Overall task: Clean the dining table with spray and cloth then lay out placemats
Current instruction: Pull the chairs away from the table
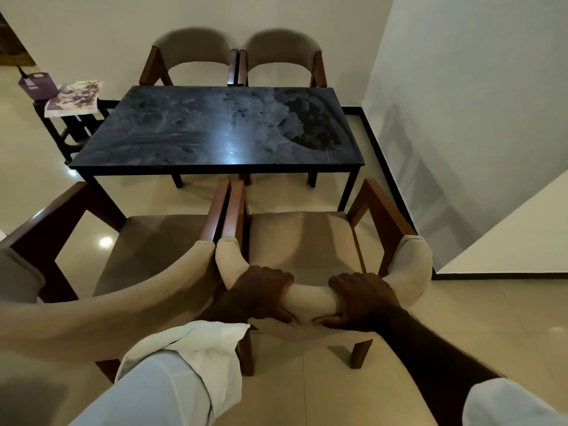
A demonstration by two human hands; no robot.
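- Dining room, tiled floor: dark marble dining table (215, 127) in the centre, top bare and streaky, two chairs at the far side.
- Left hand (261, 295) and right hand (359, 299) both curl round the backrest (310, 298) of the near-right chair (304, 238), fingers over it, thumbs under. Probably shifting it for access to the table edge.
- White cloth (212, 342) is draped over the left forearm, which frees both hands.
- Placemats (73, 98) are stacked on the far-left side stand (61, 130), beside a purple container (38, 86), possibly the spray.
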